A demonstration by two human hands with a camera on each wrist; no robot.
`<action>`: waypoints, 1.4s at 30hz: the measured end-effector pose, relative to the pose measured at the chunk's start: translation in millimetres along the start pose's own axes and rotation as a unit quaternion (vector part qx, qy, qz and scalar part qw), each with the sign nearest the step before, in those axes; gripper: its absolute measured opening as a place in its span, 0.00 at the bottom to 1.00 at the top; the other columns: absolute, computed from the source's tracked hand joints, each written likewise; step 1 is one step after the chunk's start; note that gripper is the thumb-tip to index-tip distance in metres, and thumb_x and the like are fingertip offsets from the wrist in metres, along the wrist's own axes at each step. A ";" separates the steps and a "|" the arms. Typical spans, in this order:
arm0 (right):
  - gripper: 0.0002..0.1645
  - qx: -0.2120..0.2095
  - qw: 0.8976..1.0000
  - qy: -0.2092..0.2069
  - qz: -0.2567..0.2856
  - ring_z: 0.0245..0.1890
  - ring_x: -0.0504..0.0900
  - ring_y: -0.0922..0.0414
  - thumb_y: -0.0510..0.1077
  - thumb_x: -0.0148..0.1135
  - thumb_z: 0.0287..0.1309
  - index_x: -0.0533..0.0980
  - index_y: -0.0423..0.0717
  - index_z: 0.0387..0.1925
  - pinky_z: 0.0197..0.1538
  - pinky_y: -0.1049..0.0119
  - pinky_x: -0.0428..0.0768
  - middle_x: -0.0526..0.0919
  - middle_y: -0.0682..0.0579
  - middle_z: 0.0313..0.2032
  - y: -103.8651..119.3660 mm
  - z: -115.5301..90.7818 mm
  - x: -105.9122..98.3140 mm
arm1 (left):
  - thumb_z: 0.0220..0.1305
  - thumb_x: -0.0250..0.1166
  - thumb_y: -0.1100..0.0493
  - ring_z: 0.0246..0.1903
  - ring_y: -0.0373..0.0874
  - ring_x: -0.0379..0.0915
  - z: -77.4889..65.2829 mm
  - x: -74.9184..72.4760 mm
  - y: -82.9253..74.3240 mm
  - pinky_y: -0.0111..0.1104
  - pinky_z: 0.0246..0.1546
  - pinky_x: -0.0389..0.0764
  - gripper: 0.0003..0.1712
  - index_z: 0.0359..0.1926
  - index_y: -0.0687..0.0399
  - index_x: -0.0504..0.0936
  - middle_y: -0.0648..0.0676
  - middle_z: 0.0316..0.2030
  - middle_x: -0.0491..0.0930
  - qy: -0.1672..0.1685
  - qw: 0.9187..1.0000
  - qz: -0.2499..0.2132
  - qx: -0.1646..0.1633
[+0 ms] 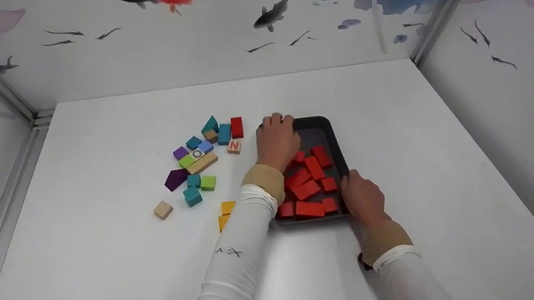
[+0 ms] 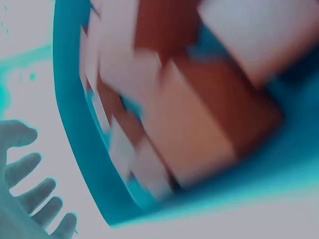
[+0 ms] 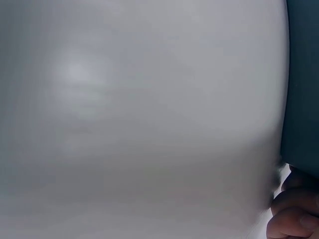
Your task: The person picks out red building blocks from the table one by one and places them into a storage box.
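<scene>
A black tray [image 1: 315,122] holds several red blocks [image 1: 307,189] scattered over its floor, most towards the near end. My left hand [image 1: 277,141] grips the far left corner, fingers bent over the rim with their tips hidden. Low on the right side, my right hand [image 1: 365,196] holds the tray's edge. In the right wrist view its curled fingers [image 3: 294,221] sit right at the tray's corner. Red blocks and the tray wall [image 2: 82,144] fill much of the left wrist view, blurred in part. A hand [image 2: 25,189] with spread fingers shows beside the tray there.
Left of the tray lie loose blocks: a red block [image 1: 237,127], a lettered cube [image 1: 234,147], a purple pentagon [image 1: 176,179], a wooden cube [image 1: 163,210] and several teal, green and blue ones. Yellow blocks [image 1: 228,208] are partly behind my left sleeve. Patterned panels [image 1: 214,59] surround the white table.
</scene>
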State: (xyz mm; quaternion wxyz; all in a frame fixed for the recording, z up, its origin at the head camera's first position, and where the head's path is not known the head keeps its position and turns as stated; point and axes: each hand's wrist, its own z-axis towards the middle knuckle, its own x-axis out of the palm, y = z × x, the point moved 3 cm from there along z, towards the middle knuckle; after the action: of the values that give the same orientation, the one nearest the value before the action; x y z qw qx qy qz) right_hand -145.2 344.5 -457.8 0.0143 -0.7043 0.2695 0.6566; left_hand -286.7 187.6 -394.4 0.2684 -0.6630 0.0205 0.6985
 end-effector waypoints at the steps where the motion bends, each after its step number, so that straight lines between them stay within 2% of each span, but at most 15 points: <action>1: 0.19 0.002 1.000 0.003 0.000 0.26 0.76 0.47 0.50 0.37 0.64 0.68 0.40 0.40 0.29 0.52 0.73 0.78 0.40 0.30 -0.8 0.4 -1.0 | 0.61 0.53 0.50 0.55 0.49 0.56 1.6 -2.5 6.4 0.44 0.51 0.63 0.21 0.56 0.44 0.70 0.53 0.54 0.65 -0.017 1.000 -0.001 -0.005; 5: 0.20 0.010 1.000 0.014 -0.003 0.27 0.76 0.48 0.51 0.36 0.65 0.67 0.39 0.42 0.30 0.52 0.73 0.78 0.39 0.31 -4.0 2.3 -5.3 | 0.64 0.50 0.48 0.59 0.50 0.52 4.4 -4.7 33.5 0.46 0.54 0.60 0.22 0.59 0.41 0.68 0.54 0.59 0.61 -0.052 0.998 -0.002 -0.034; 9: 0.20 0.012 1.000 0.019 -0.010 0.27 0.75 0.48 0.51 0.35 0.65 0.66 0.39 0.43 0.30 0.53 0.73 0.78 0.40 0.31 -5.0 3.2 -7.7 | 0.66 0.46 0.49 0.62 0.51 0.49 1.7 3.1 59.8 0.47 0.55 0.58 0.23 0.62 0.42 0.64 0.56 0.62 0.58 -0.046 0.996 0.025 -0.066; 14: 0.19 0.010 1.000 0.015 -0.008 0.26 0.74 0.48 0.50 0.37 0.65 0.67 0.39 0.41 0.29 0.53 0.73 0.77 0.40 0.30 -3.7 0.7 -5.7 | 0.66 0.46 0.55 0.63 0.55 0.45 -4.8 14.7 80.6 0.51 0.57 0.55 0.26 0.65 0.45 0.58 0.57 0.65 0.51 0.006 0.994 0.068 -0.081; 19: 0.19 0.006 1.000 0.015 -0.003 0.25 0.75 0.49 0.50 0.37 0.64 0.68 0.39 0.41 0.27 0.54 0.73 0.78 0.40 0.28 -1.4 -2.7 0.4 | 0.65 0.47 0.52 0.64 0.57 0.43 -15.0 25.6 94.9 0.53 0.58 0.50 0.30 0.67 0.49 0.54 0.56 0.66 0.49 0.085 0.986 0.095 -0.107; 22: 0.19 0.002 1.000 0.015 0.004 0.24 0.75 0.49 0.50 0.37 0.64 0.68 0.39 0.40 0.27 0.54 0.72 0.77 0.41 0.27 -0.2 -3.5 1.3 | 0.64 0.48 0.51 0.63 0.56 0.46 -17.2 29.0 98.7 0.54 0.58 0.50 0.31 0.66 0.52 0.55 0.56 0.66 0.52 0.108 0.981 0.113 -0.115; 26: 0.19 0.002 1.000 0.013 0.011 0.24 0.74 0.50 0.50 0.37 0.64 0.67 0.40 0.40 0.28 0.55 0.71 0.77 0.41 0.27 0.3 -3.3 -0.7 | 0.62 0.51 0.51 0.58 0.56 0.53 -13.9 27.1 95.2 0.53 0.56 0.54 0.31 0.64 0.56 0.59 0.58 0.61 0.58 0.093 0.983 0.113 -0.107; 29: 0.19 0.003 1.000 0.017 0.010 0.25 0.73 0.50 0.51 0.36 0.64 0.67 0.40 0.40 0.29 0.56 0.72 0.77 0.42 0.28 0.6 -3.1 -1.0 | 0.62 0.52 0.50 0.55 0.55 0.55 -11.9 27.0 92.7 0.53 0.55 0.56 0.31 0.63 0.58 0.60 0.59 0.59 0.60 0.092 0.983 0.118 -0.105; 34: 0.20 0.002 1.000 0.026 0.009 0.26 0.74 0.50 0.51 0.36 0.65 0.66 0.39 0.42 0.30 0.55 0.72 0.77 0.41 0.29 0.4 -1.5 -0.7 | 0.63 0.50 0.51 0.57 0.55 0.51 -10.4 25.8 90.8 0.52 0.55 0.57 0.28 0.61 0.58 0.63 0.60 0.60 0.55 0.100 0.979 0.146 -0.099; 39: 0.20 0.002 1.000 0.020 0.003 0.25 0.73 0.49 0.51 0.36 0.65 0.67 0.39 0.40 0.29 0.55 0.72 0.77 0.41 0.28 0.5 0.0 -1.4 | 0.62 0.51 0.51 0.61 0.56 0.45 -9.7 20.1 87.5 0.53 0.55 0.57 0.28 0.62 0.56 0.63 0.59 0.65 0.48 0.091 0.980 0.155 -0.081; 42: 0.19 0.001 1.000 0.014 0.005 0.25 0.73 0.50 0.51 0.37 0.65 0.67 0.39 0.41 0.28 0.54 0.72 0.77 0.41 0.29 0.8 -0.2 0.2 | 0.62 0.51 0.51 0.62 0.56 0.44 -10.4 20.7 88.6 0.53 0.55 0.57 0.29 0.62 0.56 0.61 0.58 0.66 0.48 0.093 0.982 0.149 -0.077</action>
State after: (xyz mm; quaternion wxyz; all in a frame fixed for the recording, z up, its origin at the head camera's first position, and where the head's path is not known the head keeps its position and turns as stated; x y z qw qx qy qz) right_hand -145.3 343.6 -457.7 0.0081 -0.7122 0.2736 0.6464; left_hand -312.3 115.0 -444.1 0.1065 -0.7331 0.0894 0.6658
